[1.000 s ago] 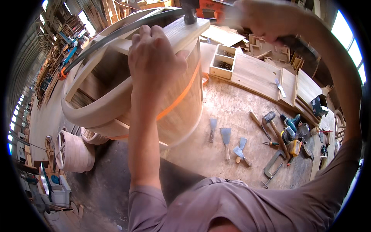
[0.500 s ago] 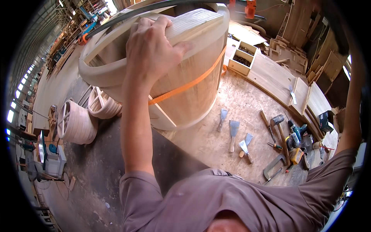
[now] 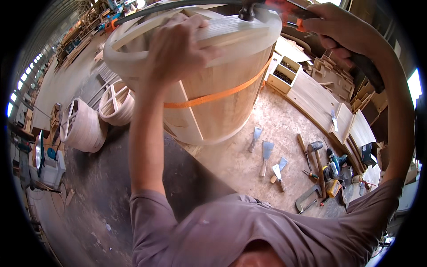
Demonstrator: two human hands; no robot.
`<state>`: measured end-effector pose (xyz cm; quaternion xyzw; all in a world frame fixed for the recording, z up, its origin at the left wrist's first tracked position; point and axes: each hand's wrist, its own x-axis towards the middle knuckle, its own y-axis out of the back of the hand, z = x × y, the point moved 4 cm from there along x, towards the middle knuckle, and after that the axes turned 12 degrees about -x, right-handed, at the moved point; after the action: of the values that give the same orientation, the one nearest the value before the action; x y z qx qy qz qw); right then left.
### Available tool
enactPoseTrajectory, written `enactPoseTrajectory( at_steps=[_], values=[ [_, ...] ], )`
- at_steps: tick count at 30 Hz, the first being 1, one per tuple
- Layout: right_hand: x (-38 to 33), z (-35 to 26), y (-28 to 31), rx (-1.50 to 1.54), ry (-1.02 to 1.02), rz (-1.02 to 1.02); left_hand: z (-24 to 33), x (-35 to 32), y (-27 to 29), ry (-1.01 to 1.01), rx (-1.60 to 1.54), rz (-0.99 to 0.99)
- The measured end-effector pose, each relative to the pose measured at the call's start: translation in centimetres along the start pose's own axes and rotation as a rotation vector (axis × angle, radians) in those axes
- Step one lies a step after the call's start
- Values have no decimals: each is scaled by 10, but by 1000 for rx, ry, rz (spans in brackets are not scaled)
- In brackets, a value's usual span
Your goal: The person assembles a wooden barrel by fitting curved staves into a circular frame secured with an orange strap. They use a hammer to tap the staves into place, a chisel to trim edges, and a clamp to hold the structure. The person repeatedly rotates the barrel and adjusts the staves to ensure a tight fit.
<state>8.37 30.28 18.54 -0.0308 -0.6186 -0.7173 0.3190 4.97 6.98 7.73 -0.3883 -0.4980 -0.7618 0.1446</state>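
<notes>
A large wooden tub (image 3: 227,111) stands upright on the worktable, with an orange strap (image 3: 218,96) drawn around its staves. A pale wood block (image 3: 233,30) lies across its rim. My left hand (image 3: 178,49) is closed over the near-left end of that block, fingers on top and thumb along its side. Gripped by its dark handle in my right hand (image 3: 342,31) is a hammer (image 3: 247,11). The hammer's head is down at the block's far-right end, seemingly touching it. Some of the handle is cut off by the upper picture edge.
A long bar clamp (image 3: 169,8) with orange ends spans the tub's top. Several scrapers (image 3: 267,155), a mallet (image 3: 316,153), a C-clamp (image 3: 307,200) and a drill (image 3: 336,153) lie on the table. Small slatted tubs (image 3: 84,127) stand at left; a divided box (image 3: 283,75) holds small dark pieces.
My right hand has come into view from the upper right, bringing the hammer head down to the block. My left hand keeps its hold; the tub appears further right in the picture.
</notes>
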Motion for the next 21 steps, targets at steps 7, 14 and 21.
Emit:
enactPoseTrajectory(
  at_steps=[7, 14, 21],
  values=[
    [10, 15, -46, 218, -23, -381, -39, -23, 21, -90, -140, 21],
    [24, 29, -74, 537, 168, -340, -35, -21, 23, -67, -155, 44],
    [-64, 20, -201, 1135, -329, -144, -85, -44, 48, -44, -268, -34]
  ],
)
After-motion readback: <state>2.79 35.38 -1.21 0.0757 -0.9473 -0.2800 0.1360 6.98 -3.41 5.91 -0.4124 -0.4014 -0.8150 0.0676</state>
